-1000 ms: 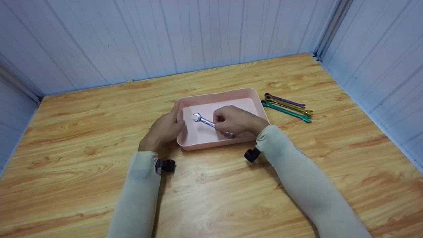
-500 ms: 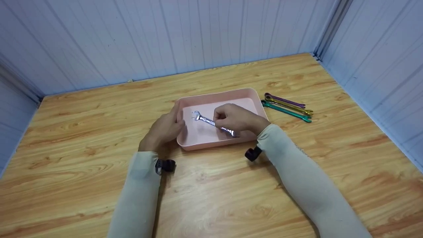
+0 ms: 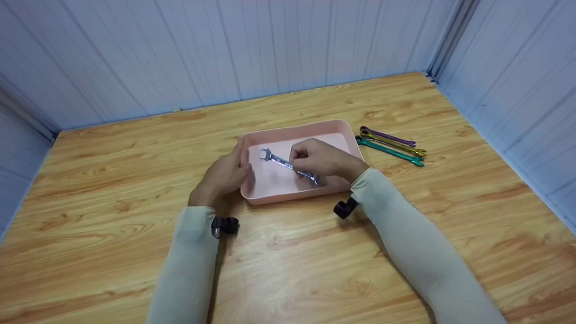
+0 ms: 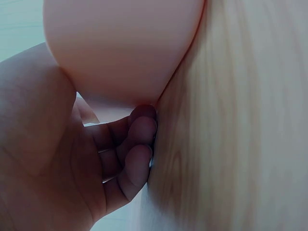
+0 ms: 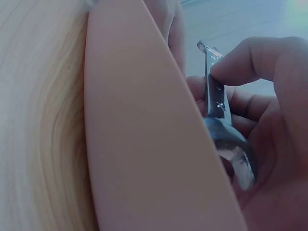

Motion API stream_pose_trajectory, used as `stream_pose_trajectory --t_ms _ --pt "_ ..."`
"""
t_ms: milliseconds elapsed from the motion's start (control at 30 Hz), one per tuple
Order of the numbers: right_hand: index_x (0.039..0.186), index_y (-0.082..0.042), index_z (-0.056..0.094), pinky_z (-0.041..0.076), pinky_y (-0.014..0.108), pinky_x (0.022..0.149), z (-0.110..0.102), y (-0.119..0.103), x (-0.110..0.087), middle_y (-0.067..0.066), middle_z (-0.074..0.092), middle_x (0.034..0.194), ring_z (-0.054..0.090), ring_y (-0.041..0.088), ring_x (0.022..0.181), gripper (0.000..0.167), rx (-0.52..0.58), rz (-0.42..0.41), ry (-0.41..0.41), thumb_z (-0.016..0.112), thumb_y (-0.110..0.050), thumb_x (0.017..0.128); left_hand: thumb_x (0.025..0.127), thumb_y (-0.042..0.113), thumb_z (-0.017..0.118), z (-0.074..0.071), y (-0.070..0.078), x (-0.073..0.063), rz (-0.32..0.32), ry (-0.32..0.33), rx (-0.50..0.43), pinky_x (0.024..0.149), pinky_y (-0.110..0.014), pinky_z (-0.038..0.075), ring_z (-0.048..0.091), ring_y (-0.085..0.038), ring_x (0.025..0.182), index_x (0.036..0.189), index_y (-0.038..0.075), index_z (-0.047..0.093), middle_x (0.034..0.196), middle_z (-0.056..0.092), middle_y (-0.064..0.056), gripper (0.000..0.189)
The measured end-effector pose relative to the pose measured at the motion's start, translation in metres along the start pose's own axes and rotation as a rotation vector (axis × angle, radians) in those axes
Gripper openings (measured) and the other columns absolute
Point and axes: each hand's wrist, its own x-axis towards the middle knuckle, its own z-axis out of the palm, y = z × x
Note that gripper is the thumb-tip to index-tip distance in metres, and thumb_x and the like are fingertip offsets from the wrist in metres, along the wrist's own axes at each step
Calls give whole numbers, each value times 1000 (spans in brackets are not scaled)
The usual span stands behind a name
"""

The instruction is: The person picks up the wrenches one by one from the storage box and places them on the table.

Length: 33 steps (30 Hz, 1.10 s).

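A silver open-end wrench is held slantwise within the outline of a shallow pink tray. My right hand pinches it around mid-shaft between thumb and fingers. In the right wrist view the wrench's near open end sits just past the tray's side wall, with the thumb on the shaft. At the tray's left side, my left hand grips the wall, thumb over the rim. Its fingers curl at the outer corner by the tabletop in the left wrist view.
Right of the tray, a purple wrench, a gold wrench and a green wrench lie close together on the wooden table. White panel walls border the table's back and sides.
The silver wrench has shifted slightly up and left with the right hand, and its lower right end has come further into view. The left hand and tray stay put.
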Motion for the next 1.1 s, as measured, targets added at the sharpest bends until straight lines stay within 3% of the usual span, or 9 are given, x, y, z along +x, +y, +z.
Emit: stream_pose_trajectory --t_ms 233,433,667,933,1100 --pt "94 0 66 36 28 48 -3 2 0 10 66 78 47 17 60 18 44 -3 20 56 -16 94 102 32 42 0 1 -1 7 5 -2 113 -48 30 49 -29 117 162 26 -3 142 49 -14 75" --pt "94 -2 65 33 27 46 -5 2 -1 9 65 78 45 17 59 21 67 22 36 54 -20 99 103 33 42 1 3 -1 -39 -8 -36 113 -48 31 48 -28 118 162 30 -4 139 49 -12 75" --pt "92 -3 62 33 28 45 -6 2 -3 14 68 79 46 17 59 21 95 -10 32 51 -18 101 103 35 40 -2 -1 0 18 4 18 94 -46 40 52 -30 109 163 25 -1 128 54 -17 74" --pt "101 6 63 39 28 53 -10 6 -8 16 69 81 52 19 64 20 119 -51 32 53 -12 97 102 34 42 -1 -3 0 -4 -6 -10 95 -45 38 51 -29 112 162 28 -5 129 54 -16 76" --pt "101 4 63 42 29 57 -14 10 -16 16 69 81 58 22 67 17 126 -60 66 52 -9 96 102 33 43 -2 -2 -1 14 -3 -2 96 -45 38 50 -29 112 162 29 -5 134 52 -16 76"
